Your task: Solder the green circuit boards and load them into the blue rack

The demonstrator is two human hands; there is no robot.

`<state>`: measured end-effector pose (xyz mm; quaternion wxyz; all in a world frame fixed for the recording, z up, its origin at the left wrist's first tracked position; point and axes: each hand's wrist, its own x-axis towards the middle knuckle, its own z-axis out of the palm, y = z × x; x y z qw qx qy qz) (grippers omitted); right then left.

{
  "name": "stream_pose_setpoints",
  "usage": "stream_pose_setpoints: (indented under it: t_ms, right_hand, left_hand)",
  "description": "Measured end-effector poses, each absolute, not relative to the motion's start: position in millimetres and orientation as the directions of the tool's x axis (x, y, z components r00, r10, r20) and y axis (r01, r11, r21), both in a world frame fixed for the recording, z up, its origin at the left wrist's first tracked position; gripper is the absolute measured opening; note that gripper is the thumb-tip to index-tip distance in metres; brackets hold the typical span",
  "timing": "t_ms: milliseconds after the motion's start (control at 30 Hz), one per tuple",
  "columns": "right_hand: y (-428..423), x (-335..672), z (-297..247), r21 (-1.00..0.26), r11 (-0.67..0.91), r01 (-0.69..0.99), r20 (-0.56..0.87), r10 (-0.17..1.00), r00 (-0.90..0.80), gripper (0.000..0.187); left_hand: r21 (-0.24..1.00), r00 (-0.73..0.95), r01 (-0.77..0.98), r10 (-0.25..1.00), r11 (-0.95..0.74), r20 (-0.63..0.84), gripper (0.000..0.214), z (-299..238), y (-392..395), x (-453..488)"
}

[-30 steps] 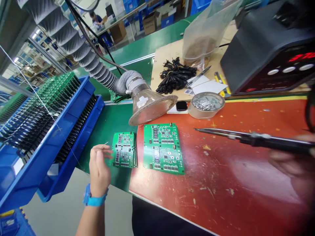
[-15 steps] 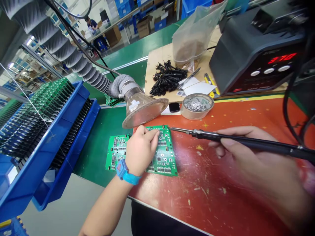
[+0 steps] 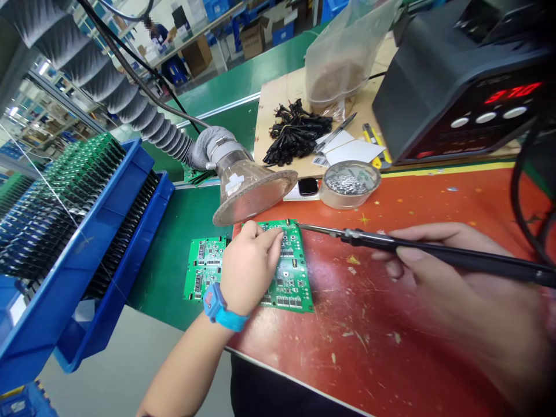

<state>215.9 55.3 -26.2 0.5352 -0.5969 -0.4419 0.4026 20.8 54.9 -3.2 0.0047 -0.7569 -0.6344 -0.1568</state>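
Observation:
My right hand [image 3: 452, 278] grips a black soldering iron [image 3: 417, 250] whose metal tip reaches the top right corner of a green circuit board [image 3: 291, 278] on the red mat. Over that board lies my left hand [image 3: 249, 263], wearing a blue watch, its fingers pinched together near the iron's tip on a thin solder wire that I can barely make out. A smaller green circuit board [image 3: 202, 269] lies just left of it on the green surface.
A clear fume-extractor funnel [image 3: 249, 188] on a grey hose hangs just behind the boards. Blue racks [image 3: 87, 231] full of boards stand at the left. A tin of solder scraps [image 3: 350, 184], black connectors [image 3: 295, 130], a plastic bag and the black soldering station [image 3: 460, 81] sit behind.
My left hand went from beside the small board onto the larger board. The right hand brought the iron's tip leftward to the board's top corner, where both hold steady now.

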Motion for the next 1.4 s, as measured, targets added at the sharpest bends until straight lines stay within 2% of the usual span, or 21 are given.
stream_pose_setpoints:
  t_ms: [100, 333, 467, 633, 733, 800, 1000, 1400]
  right_hand:
    - [52, 212, -22, -0.995, -0.061, 0.077, -0.029, 0.932, 0.361, 0.006]
    - [49, 212, -18, -0.989, -0.109, 0.103, -0.072, 0.949, 0.308, 0.007]
    - [50, 215, -22, -0.993, -0.081, 0.087, -0.051, 0.951, 0.306, 0.008]
    - [52, 229, -32, -0.998, -0.062, 0.019, -0.056, 0.968, 0.246, 0.011]
    - [52, 237, -38, -0.999, -0.045, -0.013, -0.047, 0.973, 0.226, 0.012]
    - [51, 239, -41, -0.999, -0.029, -0.027, -0.034, 0.978, 0.208, 0.013]
    - [48, 233, -40, -1.000, -0.020, 0.010, -0.017, 0.979, 0.204, 0.013]
    - [48, 232, -35, -1.000, -0.019, 0.017, -0.015, 0.976, 0.217, 0.013]
  left_hand:
    - [0.197, 0.161, 0.957, 0.957, -0.211, 0.242, 0.025, -3, 51, 21]
    - [0.146, 0.196, 0.962, 0.955, -0.232, 0.225, 0.027, -5, 56, 25]
    - [0.149, 0.199, 0.961, 0.955, -0.235, 0.220, 0.028, -6, 56, 27]
    - [0.282, 0.165, 0.925, 0.937, -0.255, 0.307, 0.030, -4, 42, 21]
    - [0.386, 0.155, 0.876, 0.926, -0.290, 0.344, 0.023, -4, 31, 15]
    - [0.414, 0.154, 0.863, 0.931, -0.290, 0.331, 0.018, -6, 26, 14]
    - [0.366, 0.168, 0.891, 0.944, -0.269, 0.285, 0.020, -10, 24, 15]
    - [0.364, 0.148, 0.896, 0.943, -0.256, 0.299, 0.019, -7, 27, 19]
